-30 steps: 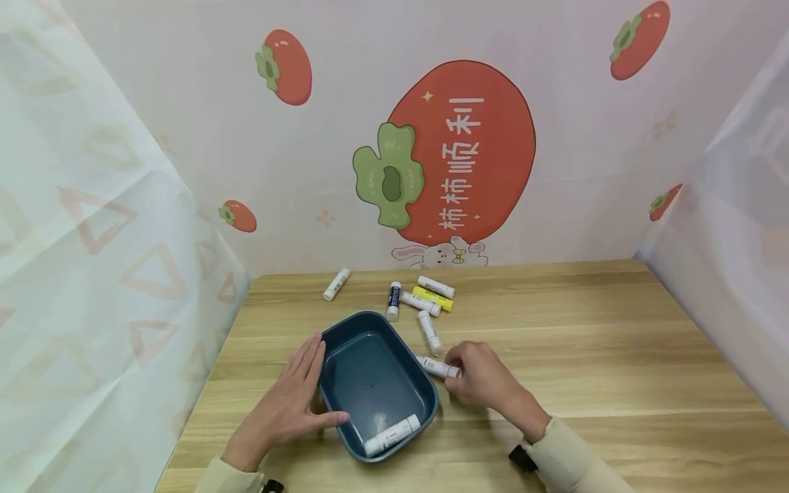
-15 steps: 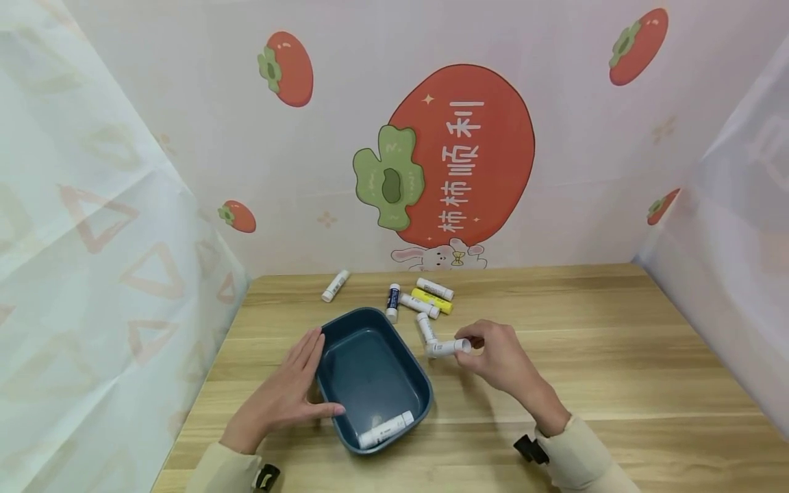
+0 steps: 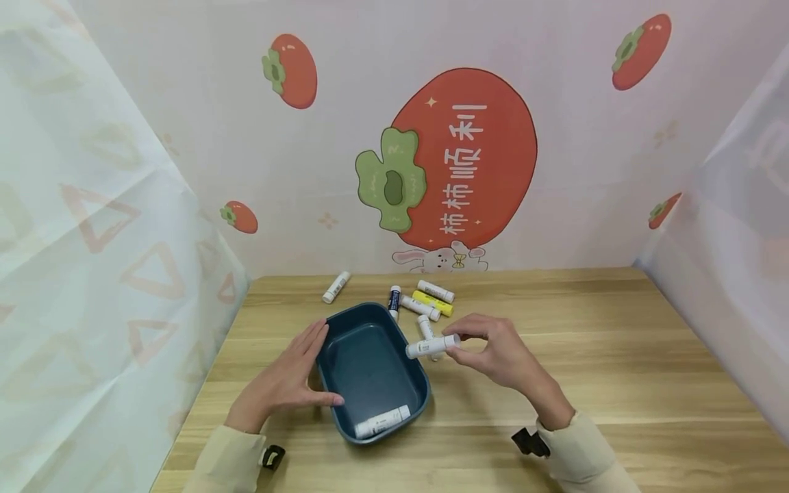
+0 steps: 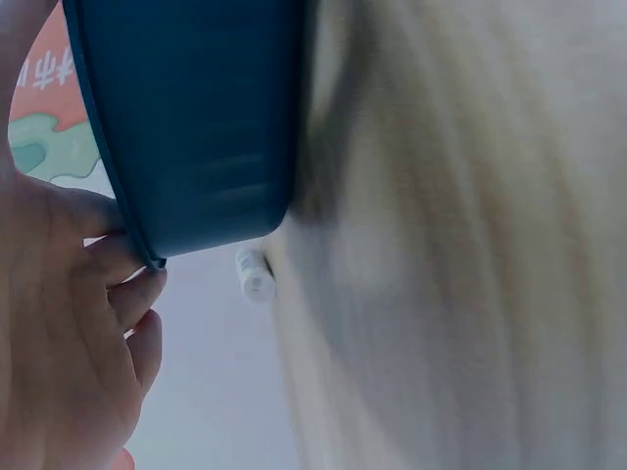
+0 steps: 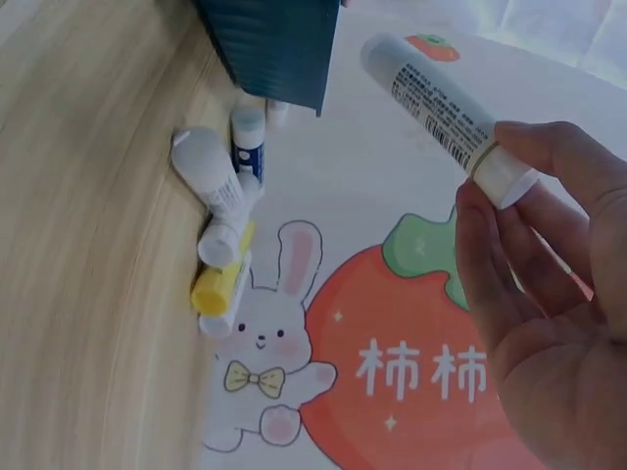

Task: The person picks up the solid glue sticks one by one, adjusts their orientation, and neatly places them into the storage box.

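Note:
My right hand [image 3: 502, 352] pinches a white glue stick [image 3: 431, 346] by one end, thumb on one side and fingers on the other. The stick is raised off the table, its free end at the right rim of a dark teal plastic bin [image 3: 370, 359]. In the right wrist view the held glue stick [image 5: 431, 108] shows a barcode label. Another white glue stick [image 3: 382, 422] lies inside the bin at its near end. My left hand [image 3: 283, 380] rests against the bin's left side, fingers extended along the rim and thumb over the edge.
Beyond the bin lie a blue-labelled glue stick [image 3: 394, 300], a yellow one [image 3: 433, 302] and several white ones, including one [image 3: 425, 327] partly behind the held stick. A lone white stick [image 3: 335, 287] lies at the back left. A printed sheet [image 3: 579, 171] hangs behind the wooden table [image 3: 592, 356].
My right hand has picked the white glue stick up from beside the bin and lifted it, then brought it left to the rim. The bin has shifted slightly away; my left hand stays on it.

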Motion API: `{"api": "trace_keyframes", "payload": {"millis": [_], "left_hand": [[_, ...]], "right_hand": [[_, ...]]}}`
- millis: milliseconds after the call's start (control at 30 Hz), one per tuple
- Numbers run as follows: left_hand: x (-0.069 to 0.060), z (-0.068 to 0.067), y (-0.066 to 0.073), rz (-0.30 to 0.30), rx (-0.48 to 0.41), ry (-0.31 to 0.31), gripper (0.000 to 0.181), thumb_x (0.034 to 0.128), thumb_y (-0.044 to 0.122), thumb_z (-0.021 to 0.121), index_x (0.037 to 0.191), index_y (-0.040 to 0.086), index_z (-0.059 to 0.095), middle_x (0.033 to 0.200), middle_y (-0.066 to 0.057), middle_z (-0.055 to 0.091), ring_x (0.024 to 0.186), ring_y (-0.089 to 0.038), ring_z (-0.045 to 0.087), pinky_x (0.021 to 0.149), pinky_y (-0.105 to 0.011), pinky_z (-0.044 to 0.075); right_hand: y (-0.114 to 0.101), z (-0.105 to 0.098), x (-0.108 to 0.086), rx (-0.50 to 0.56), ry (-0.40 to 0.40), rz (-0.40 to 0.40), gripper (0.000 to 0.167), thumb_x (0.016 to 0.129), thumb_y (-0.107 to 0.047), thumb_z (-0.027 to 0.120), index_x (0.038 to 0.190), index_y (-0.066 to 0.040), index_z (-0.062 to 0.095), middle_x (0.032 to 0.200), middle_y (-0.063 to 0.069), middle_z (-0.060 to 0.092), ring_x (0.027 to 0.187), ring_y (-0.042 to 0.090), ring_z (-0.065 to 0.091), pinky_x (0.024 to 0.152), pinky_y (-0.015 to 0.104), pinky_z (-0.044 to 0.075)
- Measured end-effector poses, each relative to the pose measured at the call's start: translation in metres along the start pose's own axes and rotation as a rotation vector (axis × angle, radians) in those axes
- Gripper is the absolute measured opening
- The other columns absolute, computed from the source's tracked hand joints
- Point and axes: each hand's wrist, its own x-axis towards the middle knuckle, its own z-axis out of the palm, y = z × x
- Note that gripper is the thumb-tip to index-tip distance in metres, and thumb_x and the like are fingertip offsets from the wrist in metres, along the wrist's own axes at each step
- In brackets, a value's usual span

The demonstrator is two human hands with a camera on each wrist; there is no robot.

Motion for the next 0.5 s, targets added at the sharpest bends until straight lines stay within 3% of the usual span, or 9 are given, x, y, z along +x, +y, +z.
{"api": "trace_keyframes", "payload": {"millis": [100,500], "left_hand": [[0.002,-0.002,-0.002,-0.006,-0.017,-0.003,0.139,0.0726,0.081,0.078,0.169,0.002,0.016,0.178,-0.017,0.014,0.164,-0.042,0.018,0.127,-0.065,0.03],[0.006,-0.004,0.001,-0.037,-0.099,0.018,0.145,0.0658,0.078,0.086,0.169,0.003,0.017,0.179,-0.015,0.014,0.163,-0.041,0.021,0.125,-0.065,0.035]], "right_hand": [[0.0,0.006,0.004,0.029,-0.04,-0.046,0.023,0.088,-0.016,0.087,0.111,-0.019,0.082,0.107,-0.008,0.079,0.092,0.005,0.071,0.085,0.027,0.064],[-0.005,0.033,0.019,0.173,-0.18,-0.063,0.024,0.091,-0.023,0.086,0.114,-0.019,0.082,0.113,-0.004,0.08,0.096,0.01,0.07,0.083,0.027,0.062]]}}
